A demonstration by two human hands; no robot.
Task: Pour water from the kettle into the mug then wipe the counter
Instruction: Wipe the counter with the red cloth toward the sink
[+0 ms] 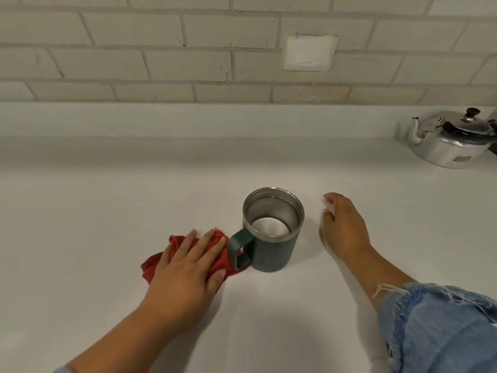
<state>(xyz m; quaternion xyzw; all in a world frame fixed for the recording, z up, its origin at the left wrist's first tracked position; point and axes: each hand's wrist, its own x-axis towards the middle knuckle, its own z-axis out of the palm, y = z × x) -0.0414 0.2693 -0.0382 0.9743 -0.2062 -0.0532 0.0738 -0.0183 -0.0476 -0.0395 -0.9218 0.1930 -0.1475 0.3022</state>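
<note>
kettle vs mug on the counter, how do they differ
The kettle is bare shiny metal; the mug is dark green outside with a steel lining. The kettle is closed by a lid; the mug is open-topped. The kettle sits at the far right edge of view; the mug stands in the middle, nearer the camera. Both stand upright on the white counter, and neither is held.

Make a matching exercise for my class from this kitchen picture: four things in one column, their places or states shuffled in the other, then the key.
1. silver metal kettle
2. dark green steel-lined mug
3. crumpled red cloth
4. right hand

a. pressed under the left hand
b. far right, near the brick wall
c. upright on the counter, handle toward the cloth
d. beside the mug, opposite its handle

Pairs: 1-b; 2-c; 3-a; 4-d.
</note>
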